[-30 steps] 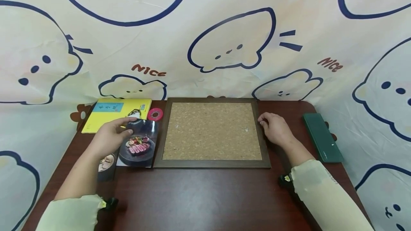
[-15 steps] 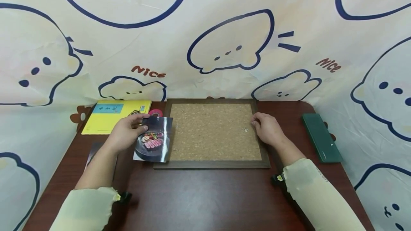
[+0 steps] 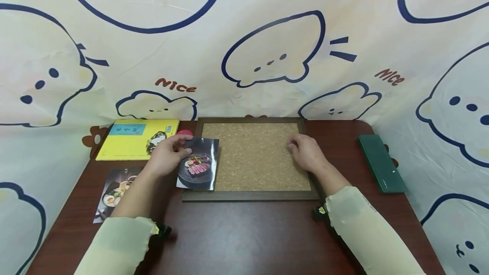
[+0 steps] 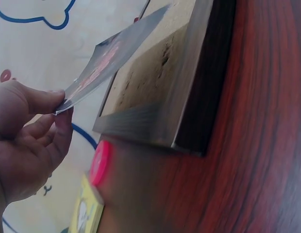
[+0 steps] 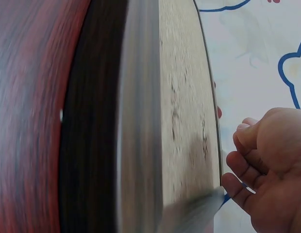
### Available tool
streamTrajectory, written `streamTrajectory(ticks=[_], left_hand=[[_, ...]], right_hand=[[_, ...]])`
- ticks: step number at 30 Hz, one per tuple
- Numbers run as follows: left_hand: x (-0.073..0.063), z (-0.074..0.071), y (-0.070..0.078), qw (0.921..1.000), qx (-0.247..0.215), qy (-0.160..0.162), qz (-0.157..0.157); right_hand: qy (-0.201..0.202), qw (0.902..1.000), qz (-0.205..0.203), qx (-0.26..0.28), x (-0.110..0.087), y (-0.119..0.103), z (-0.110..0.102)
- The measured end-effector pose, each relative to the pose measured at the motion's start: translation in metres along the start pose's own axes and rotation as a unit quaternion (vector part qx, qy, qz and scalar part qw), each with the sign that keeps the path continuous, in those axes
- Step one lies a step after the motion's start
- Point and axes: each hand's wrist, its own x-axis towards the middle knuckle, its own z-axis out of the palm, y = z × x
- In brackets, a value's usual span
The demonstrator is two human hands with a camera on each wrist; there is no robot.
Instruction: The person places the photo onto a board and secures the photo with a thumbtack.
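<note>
In the head view, my left hand (image 3: 168,156) pinches the upper left edge of a glossy food photo (image 3: 198,165) between thumb and fingers. The photo overlaps the left side of a framed cork board (image 3: 256,160); in the left wrist view, the photo (image 4: 99,65) tilts above the cork, apart from it. My right hand (image 3: 307,154) hovers over the board's right side. Its fingers (image 5: 238,162) curl loosely in the right wrist view, with nothing visible between them. A second food photo (image 3: 116,192) lies on the table, partly hidden by my left forearm.
Behind my left hand lies a yellow book (image 3: 130,143), beside a round pink-red object (image 3: 185,132) that is partly covered. A dark green case (image 3: 382,164) lies at the table's right edge. Patterned fabric (image 3: 267,46) stands behind the dark wood table (image 3: 244,237).
My left hand has carried the food photo rightward from beside the board to over its left side, uncovering the second photo. My right hand has moved left from the frame's edge over the cork.
</note>
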Motion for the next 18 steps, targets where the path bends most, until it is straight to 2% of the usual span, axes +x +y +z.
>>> streamTrajectory(ticks=[8, 18], left_hand=[[0.007, 0.017, 0.010, 0.9998, -0.011, -0.015, 0.007], [0.017, 0.036, 0.013, 0.9995, -0.019, -0.026, 0.003]], right_hand=[[-0.006, 0.9999, -0.003, 0.009, 0.005, -0.015, 0.009], [-0.010, 0.9996, -0.010, 0.024, 0.013, -0.030, 0.025]])
